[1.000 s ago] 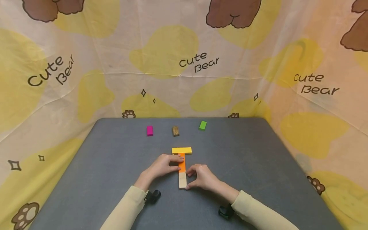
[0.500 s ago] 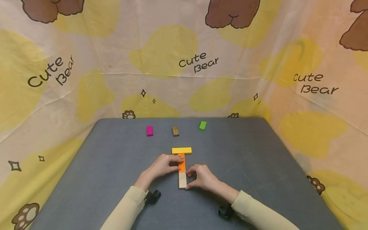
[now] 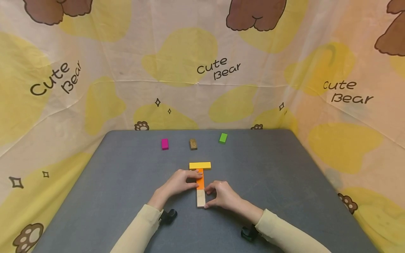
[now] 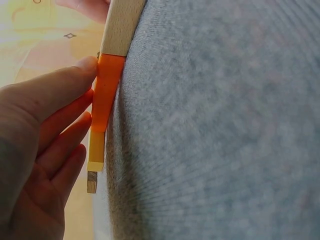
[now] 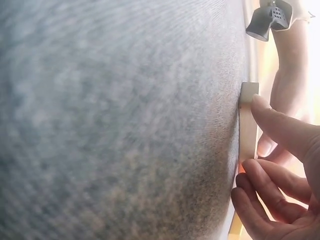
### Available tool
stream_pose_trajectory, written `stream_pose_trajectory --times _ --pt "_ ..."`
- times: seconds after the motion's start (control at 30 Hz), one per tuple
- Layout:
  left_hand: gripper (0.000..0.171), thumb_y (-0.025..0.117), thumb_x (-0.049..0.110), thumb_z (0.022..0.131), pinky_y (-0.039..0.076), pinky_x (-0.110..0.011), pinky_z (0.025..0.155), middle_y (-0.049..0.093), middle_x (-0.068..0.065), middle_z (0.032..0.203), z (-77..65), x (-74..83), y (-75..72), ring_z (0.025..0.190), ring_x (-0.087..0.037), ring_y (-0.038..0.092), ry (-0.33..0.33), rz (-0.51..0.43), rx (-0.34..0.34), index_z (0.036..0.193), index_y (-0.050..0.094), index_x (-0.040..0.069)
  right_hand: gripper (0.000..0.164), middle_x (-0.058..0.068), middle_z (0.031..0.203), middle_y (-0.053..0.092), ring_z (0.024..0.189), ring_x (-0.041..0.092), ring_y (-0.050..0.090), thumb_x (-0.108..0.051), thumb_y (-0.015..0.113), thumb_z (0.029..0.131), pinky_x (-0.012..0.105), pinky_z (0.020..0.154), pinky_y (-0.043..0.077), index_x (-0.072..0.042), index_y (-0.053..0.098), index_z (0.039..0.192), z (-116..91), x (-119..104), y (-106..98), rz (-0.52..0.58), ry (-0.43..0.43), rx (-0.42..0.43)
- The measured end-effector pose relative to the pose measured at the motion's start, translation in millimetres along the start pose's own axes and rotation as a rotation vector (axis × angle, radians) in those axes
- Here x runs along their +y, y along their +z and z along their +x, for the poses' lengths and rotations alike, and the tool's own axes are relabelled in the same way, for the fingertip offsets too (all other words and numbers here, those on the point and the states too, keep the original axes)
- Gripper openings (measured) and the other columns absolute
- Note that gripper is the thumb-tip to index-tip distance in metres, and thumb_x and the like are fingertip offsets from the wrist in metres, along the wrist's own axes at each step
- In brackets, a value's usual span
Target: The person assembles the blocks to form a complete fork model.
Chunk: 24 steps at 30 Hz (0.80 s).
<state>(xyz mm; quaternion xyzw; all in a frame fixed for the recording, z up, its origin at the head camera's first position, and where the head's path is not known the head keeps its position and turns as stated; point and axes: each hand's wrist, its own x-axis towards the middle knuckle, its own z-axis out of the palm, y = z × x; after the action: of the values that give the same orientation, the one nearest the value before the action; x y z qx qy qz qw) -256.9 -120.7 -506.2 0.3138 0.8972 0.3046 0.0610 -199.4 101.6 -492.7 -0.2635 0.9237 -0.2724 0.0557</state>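
Observation:
Several flat blocks lie in a T on the dark grey table [image 3: 120,196]. A yellow block [image 3: 200,165] forms the crossbar. The orange block [image 3: 200,182] meets it from the near side, and a pale wooden block [image 3: 200,199] continues the stem toward me. My left hand [image 3: 178,182] holds the orange block from the left, index finger across its top and thumb at its near left edge. With thumb and fingertips at either end of the wooden block's right side, my right hand [image 3: 223,196] grips it. In the right wrist view that thumb [image 5: 272,120] presses near the wooden block's [image 5: 248,130] end.
Toward the table's far edge lie a magenta block [image 3: 165,144], a brown block [image 3: 193,144] and a green block [image 3: 223,138]. A printed cloth [image 3: 177,49] hangs behind and along both sides. Each wrist carries a black camera mount.

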Motion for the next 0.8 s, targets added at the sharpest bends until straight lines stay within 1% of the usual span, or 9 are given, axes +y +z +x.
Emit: stream_pose_trajectory --times 0.27,0.37,0.47,0.67,0.8 --pt "0.037 0.072 0.029 0.086 0.047 -0.038 0.108 0.067 0.005 0.128 -0.2 -0.3 -0.4 0.127 -0.014 0.059 -0.006 0.002 -0.004 0.123 0.068 0.024 0.051 -0.003 0.092 0.070 0.081 0.005 0.062 -0.038 0.088 0.065 0.018 0.073 0.053 -0.011 0.072 0.106 -1.6 0.5 -0.3 -0.020 -0.010 -0.005" --pt "0.037 0.072 0.030 0.086 0.047 -0.038 0.108 0.067 0.005 0.128 -0.1 -0.4 0.2 0.127 -0.014 0.059 -0.007 0.003 -0.004 0.123 0.068 0.024 0.053 -0.003 0.093 0.071 0.083 0.006 0.063 -0.040 0.087 0.066 0.020 0.076 0.055 -0.011 0.071 0.108 -2.2 1.3 -3.0 -0.002 0.000 -0.022" --pt "0.037 0.072 0.030 0.086 0.047 -0.038 0.108 0.067 0.005 0.128 -0.2 -0.4 0.6 0.127 -0.014 0.059 -0.001 -0.001 -0.001 0.123 0.068 0.024 0.052 -0.003 0.096 0.074 0.086 0.006 0.065 -0.042 0.084 0.070 0.024 0.081 0.057 -0.011 0.071 0.110 -0.9 3.5 -7.9 0.034 0.009 -0.033" --pt "0.038 0.073 0.029 0.086 0.047 -0.039 0.108 0.067 0.004 0.127 -0.4 -0.2 0.7 0.127 -0.014 0.059 -0.007 -0.017 -0.004 0.123 0.068 0.024 0.050 0.002 0.108 0.074 0.097 0.014 0.070 -0.041 0.079 0.077 0.031 0.087 0.059 -0.010 0.069 0.115 11.0 13.5 -21.3 0.084 -0.006 -0.017" --pt "0.037 0.073 0.029 0.086 0.047 -0.040 0.108 0.067 0.005 0.128 0.1 0.0 1.5 0.126 -0.013 0.060 -0.009 -0.015 -0.003 0.123 0.068 0.025 0.050 0.005 0.112 0.073 0.102 0.017 0.070 -0.038 0.079 0.078 0.034 0.089 0.058 -0.008 0.068 0.117 24.4 25.2 -29.6 0.083 0.025 0.012"
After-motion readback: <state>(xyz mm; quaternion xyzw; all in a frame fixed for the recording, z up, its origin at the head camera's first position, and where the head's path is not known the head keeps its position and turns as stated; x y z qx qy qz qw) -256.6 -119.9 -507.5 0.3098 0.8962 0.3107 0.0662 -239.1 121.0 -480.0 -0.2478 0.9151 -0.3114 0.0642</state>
